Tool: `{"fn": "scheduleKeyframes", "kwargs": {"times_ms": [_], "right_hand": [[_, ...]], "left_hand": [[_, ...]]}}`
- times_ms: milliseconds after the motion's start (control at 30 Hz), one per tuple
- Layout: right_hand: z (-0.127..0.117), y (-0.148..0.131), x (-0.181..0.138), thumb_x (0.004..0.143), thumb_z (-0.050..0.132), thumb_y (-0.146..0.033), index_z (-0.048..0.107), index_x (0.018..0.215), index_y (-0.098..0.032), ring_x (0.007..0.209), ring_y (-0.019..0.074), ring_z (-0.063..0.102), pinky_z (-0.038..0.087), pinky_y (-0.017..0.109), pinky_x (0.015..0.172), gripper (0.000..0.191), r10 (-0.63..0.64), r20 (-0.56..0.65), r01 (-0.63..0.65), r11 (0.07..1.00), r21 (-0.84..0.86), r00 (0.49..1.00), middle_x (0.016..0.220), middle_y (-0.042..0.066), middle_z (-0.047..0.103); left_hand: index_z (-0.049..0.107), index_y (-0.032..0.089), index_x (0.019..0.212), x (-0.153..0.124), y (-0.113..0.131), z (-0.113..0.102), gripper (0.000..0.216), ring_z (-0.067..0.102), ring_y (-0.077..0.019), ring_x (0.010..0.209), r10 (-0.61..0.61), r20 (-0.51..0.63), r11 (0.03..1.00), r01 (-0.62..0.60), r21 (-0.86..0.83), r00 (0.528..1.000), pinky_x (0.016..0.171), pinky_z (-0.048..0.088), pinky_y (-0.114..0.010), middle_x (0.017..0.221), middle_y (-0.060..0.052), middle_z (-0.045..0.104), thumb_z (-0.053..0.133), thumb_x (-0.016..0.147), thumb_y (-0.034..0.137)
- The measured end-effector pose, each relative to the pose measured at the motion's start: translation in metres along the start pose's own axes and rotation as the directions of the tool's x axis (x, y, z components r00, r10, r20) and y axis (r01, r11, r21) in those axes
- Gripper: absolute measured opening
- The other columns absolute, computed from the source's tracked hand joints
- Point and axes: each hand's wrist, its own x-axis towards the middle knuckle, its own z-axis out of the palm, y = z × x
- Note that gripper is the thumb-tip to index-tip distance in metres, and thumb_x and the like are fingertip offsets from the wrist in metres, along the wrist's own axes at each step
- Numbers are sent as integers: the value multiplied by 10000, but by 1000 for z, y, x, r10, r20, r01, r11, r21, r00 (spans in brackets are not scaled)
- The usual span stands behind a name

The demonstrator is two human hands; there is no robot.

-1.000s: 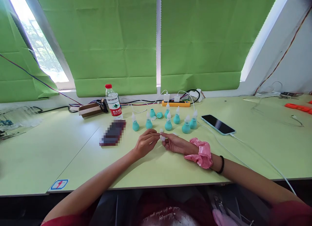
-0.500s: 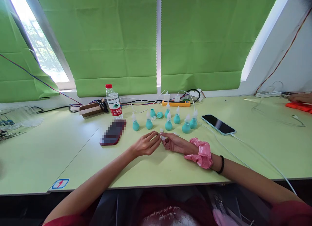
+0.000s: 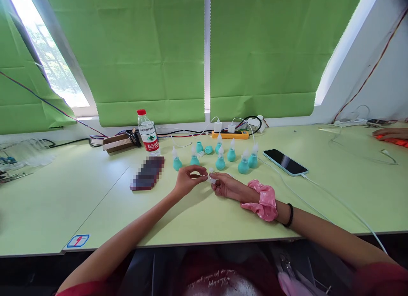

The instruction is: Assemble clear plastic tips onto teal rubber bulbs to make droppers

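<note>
My right hand (image 3: 227, 185) pinches a small translucent white plastic piece (image 3: 211, 175) between thumb and fingers, just above the table. From the left, my left hand (image 3: 190, 178) meets the same piece, its thumb and fingertips closed at its edge. The piece is too small for its exact shape to show. Just beyond both hands stand several teal squeeze bulbs with pointed clear tips, like nasal aspirators, among them one straight ahead (image 3: 220, 161) and one to the right (image 3: 243, 165). Behind them are two teal bulbs without tips, one upright (image 3: 199, 147) and one lying over (image 3: 208, 150).
A water bottle (image 3: 148, 134) and a dark red phone (image 3: 148, 173) are at left, by an open cardboard box (image 3: 117, 143). An orange power strip (image 3: 230, 135) lies at the back. At right a phone (image 3: 285, 162) trails a white cable. Another person's hand (image 3: 392, 132) rests on orange material.
My left hand has turned and arched, its fingers now bent toward the thumb at the plastic piece. My right hand has stayed nearly still. The other person's hand at far right has shifted slightly.
</note>
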Motion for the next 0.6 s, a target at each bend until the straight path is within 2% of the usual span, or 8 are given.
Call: {"fn": "scheduleKeyframes", "kwargs": {"times_ms": [167,333,400,467,533,600], "right_hand": [[1,-2,-3,745,521,-267,494,798,-152,442,47,488,361,122,401,129,5,5,-5,1000,-2,1000,506,-18,525],[0,0,0,764,495,-279,492,819,-154,427,46,481,360,124,404,137,8,6,-8,1000,-8,1000,496,-9,537],[-2,2,2,761,498,-282,494,820,-155,417,45,474,352,124,395,140,5,2,-5,1000,2,1000,488,-16,530],[-4,3,4,750,515,-286,497,808,-156,425,45,479,348,124,389,144,-3,7,3,1000,23,1000,499,-22,524],[-5,4,6,734,536,-287,501,793,-155,445,46,490,348,124,390,149,-11,15,10,999,44,1000,521,-25,522],[-6,4,6,722,551,-289,504,786,-153,454,43,494,346,123,390,157,-12,12,11,998,59,1000,537,-28,521]], "left_hand": [[563,116,856,1,2,-2,335,570,-155,756,-66,80,987,77,-144,995,698,479,-317,747,-57,627,674,558,220],[545,105,880,0,2,-1,372,598,-186,760,-61,61,994,67,-90,996,736,467,-343,768,-85,652,668,567,263],[555,111,863,-1,2,0,336,605,-188,751,1,32,1000,-2,26,999,744,466,-340,777,-89,654,648,591,284],[582,126,828,-2,1,-1,255,604,-178,749,141,28,970,-144,194,990,740,468,-319,789,-84,651,612,633,286],[604,144,814,-3,-2,-2,187,597,-160,751,309,70,881,-314,353,948,720,474,-289,802,-76,643,569,677,265],[608,161,848,-4,-6,-4,174,588,-150,772,440,144,759,-453,467,886,703,476,-271,799,-69,641,526,713,232]]}}
